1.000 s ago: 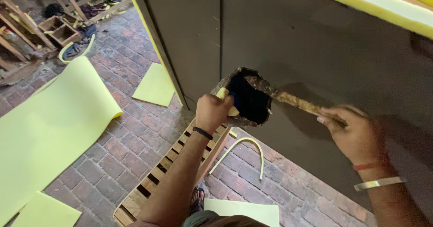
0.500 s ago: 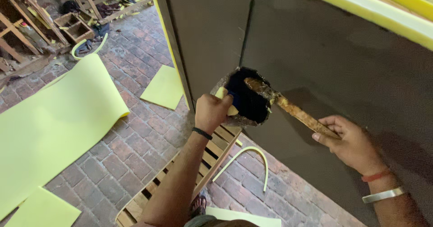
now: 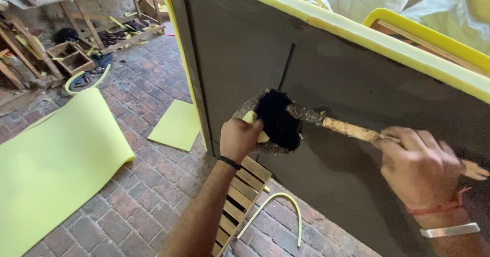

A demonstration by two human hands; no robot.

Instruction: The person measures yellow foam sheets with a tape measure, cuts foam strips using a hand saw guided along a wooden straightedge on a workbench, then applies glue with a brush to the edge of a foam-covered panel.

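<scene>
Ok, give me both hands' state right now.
Left hand: closed, holding a crusted container of black paint.
Right hand: closed on the brush handle.

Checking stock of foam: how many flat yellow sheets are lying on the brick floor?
2. A large yellow sheet lies at the left of the brick floor; a smaller square sheet lies beside the dark panel. More may be hidden behind the panel.

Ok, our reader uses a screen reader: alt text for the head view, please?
A left hand holds a crusted tin of black paint while the right hand dips a brush into it, beside a dark panel edged in yellow foam.
</scene>
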